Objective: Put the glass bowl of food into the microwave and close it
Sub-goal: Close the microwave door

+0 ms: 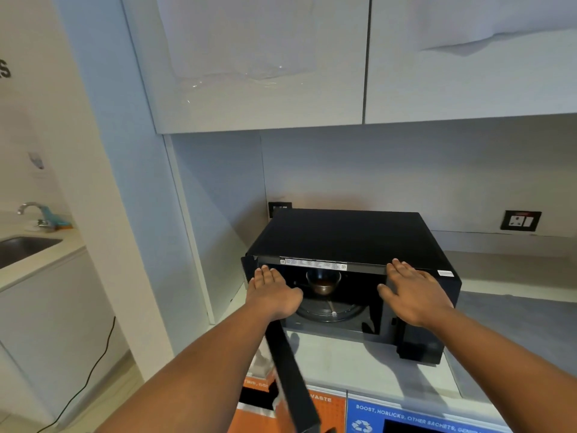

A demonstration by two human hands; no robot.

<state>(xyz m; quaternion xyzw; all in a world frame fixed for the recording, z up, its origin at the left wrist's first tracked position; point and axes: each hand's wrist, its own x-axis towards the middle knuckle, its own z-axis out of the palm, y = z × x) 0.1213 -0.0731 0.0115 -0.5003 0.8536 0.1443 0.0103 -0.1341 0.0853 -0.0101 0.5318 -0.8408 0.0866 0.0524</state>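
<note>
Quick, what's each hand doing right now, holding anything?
Left hand: open, flat, holding nothing.
Right hand: open, fingers spread, holding nothing.

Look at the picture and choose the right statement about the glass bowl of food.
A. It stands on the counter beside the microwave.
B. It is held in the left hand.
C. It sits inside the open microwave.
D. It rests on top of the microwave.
C: the glass bowl stands on the turntable inside the microwave, whose door hangs open, and both hands are empty.
</note>
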